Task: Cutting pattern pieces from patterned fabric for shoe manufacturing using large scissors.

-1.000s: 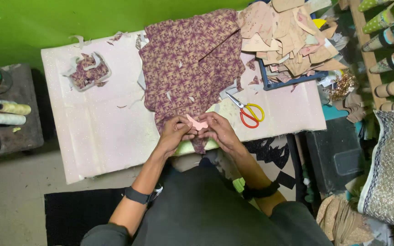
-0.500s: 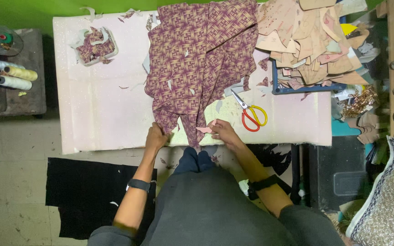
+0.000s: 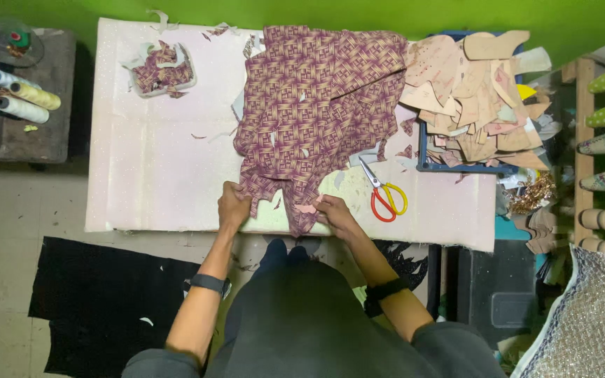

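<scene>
Left hand and right hand gripping patterned purple fabric on pale table, scissors just beside

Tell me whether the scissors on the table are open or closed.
Closed. The scissors lie flat on the table beside the patterned fabric, blades together in one line and the red and yellow handle loops side by side.

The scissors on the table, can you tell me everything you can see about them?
The scissors lie flat on the pale table, just right of the purple patterned cloth. They have thin silver-looking blades pointing up and left, with the blades closed or nearly so. One handle loop is red and the other yellow, and they look like plastic. No hand touches them; the right hand is nearest, resting on the cloth's lower edge. The blade tips lie close to the cloth's edge, below a blue tray of tan cut-out pieces.
</scene>
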